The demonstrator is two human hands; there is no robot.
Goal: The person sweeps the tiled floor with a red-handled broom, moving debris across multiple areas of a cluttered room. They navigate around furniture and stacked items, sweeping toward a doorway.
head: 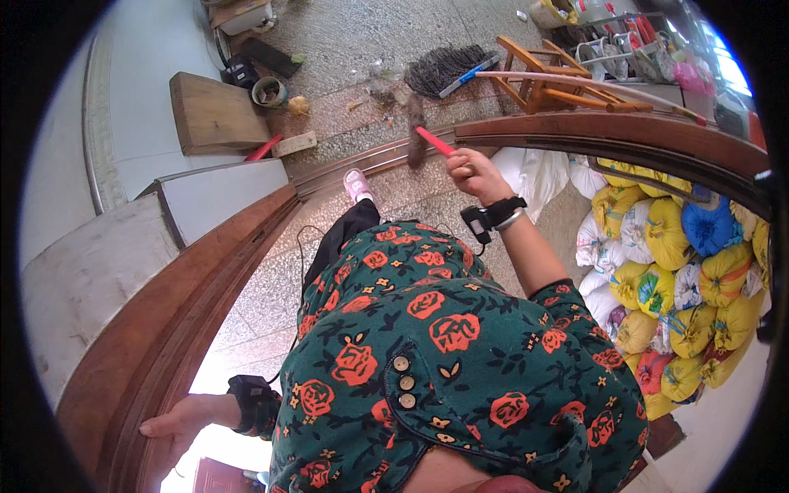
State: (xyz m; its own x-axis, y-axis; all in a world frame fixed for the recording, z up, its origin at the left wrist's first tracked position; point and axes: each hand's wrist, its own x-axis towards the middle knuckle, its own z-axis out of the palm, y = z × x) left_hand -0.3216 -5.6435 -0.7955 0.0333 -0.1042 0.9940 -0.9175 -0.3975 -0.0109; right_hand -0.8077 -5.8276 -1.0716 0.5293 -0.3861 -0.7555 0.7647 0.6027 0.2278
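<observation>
My right hand (476,174) grips the red handle (436,142) of a brush. Its dark brown, blurred head (415,142) crosses the metal-edged door threshold (376,161). Beyond the sill, small litter (383,98) is scattered over the speckled floor. Low on the left, my left hand (179,434) rests against the dark wooden door frame (137,394), fingers partly hidden and holding nothing. One foot in a pink sandal (356,183) stands just inside the threshold.
A grey mop (441,69) lies beyond the doorway beside a wooden stool (542,80) on its side. At left are a thick wooden board (219,114) and a small pot (269,92). Stacked full sacks (666,234) and white plastic sheeting (542,175) occupy the right.
</observation>
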